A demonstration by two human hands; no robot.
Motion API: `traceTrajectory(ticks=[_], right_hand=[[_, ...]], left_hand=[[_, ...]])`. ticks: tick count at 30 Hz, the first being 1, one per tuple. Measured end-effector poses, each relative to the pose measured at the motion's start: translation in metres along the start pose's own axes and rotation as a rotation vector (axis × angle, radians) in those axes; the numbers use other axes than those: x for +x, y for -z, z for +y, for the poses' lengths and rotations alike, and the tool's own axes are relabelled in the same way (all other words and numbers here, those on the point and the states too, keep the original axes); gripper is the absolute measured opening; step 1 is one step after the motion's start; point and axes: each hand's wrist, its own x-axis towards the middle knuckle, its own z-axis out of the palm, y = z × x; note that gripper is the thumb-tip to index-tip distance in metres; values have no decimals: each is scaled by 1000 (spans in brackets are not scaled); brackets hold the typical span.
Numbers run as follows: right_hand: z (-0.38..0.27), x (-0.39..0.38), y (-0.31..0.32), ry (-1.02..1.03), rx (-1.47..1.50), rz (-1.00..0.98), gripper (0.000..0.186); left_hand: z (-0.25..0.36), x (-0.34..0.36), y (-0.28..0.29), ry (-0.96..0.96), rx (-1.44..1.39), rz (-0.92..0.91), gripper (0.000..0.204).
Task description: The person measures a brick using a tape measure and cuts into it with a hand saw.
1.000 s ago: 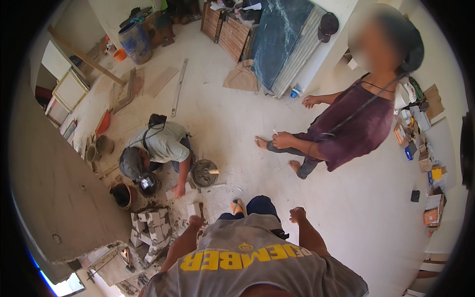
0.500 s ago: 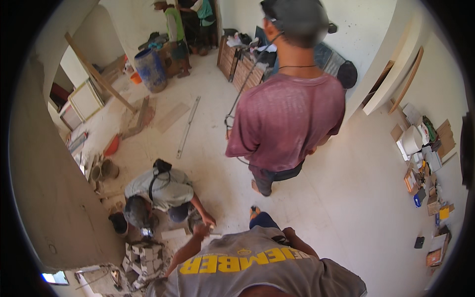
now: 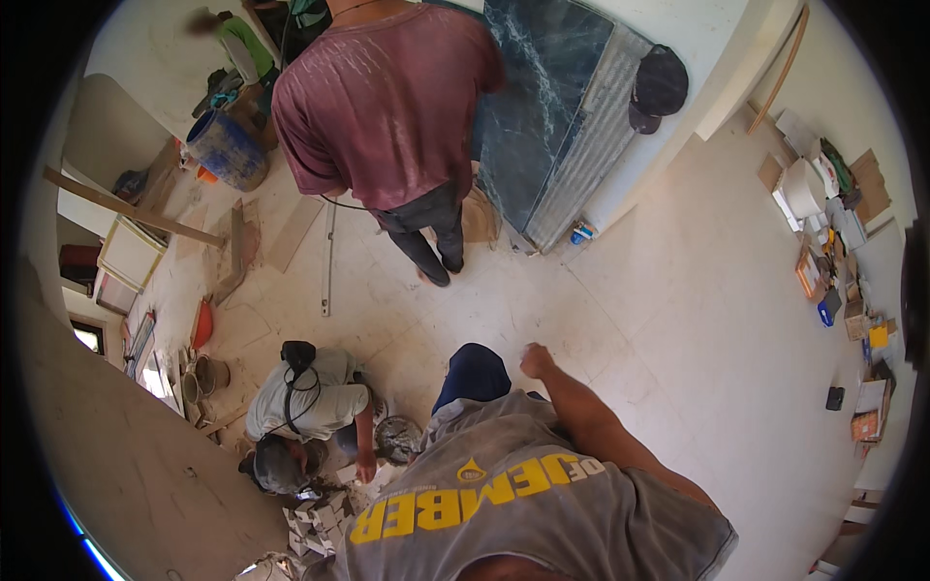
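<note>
My right hand [image 3: 535, 360] is stretched forward over the floor, just right of my dark blue trouser knee [image 3: 472, 373]. Its fingers are curled closed, and nothing shows in them. My left hand is out of sight beyond my grey shirt [image 3: 446, 513]. To the left a person in a pale shirt [image 3: 308, 397] crouches with head bent down. That person's hand [image 3: 366, 469] reaches down by broken tile pieces [image 3: 318, 523]. A round bucket of grey mix [image 3: 398, 439] stands between that person and me.
Ahead, a person in a maroon shirt [image 3: 387, 102] stands facing away. Dark marble-look sheets [image 3: 542, 107] lean on the wall, a black cap [image 3: 661, 82] beside them. A long metal bar [image 3: 327, 261] lies on the floor. A blue drum [image 3: 228, 150] stands far left; boxes [image 3: 809, 271] line the right wall.
My right arm has swung forward into sight, while my left hand has gone out of view. The crouching person's hand has lowered toward the tiles. The person in maroon has moved farther ahead and left.
</note>
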Motion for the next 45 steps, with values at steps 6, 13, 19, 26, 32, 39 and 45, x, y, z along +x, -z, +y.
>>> traceTrajectory(ticks=[6,13,19,26,32,39,45], right_hand=[[-42,72,14,282,203,-335,35],[34,226,122,-348,33,-568,17],[-9,275,214,-231,706,302,19],[39,289,156,-450,44,4,43],[-38,355,226,-586,481,-240,24],[9,584,402,-29,151,986,45],[-184,634,697,292,447,1084,40]], left_hand=[[45,56,58,-10,552,70,37],[170,150,158,-245,603,160,28],[178,238,268,131,-770,85,21],[295,304,286,29,-1089,-58,17],[233,302,332,138,-1161,-48,17],[314,346,355,284,-616,79,20],[333,368,384,342,-685,130,23]])
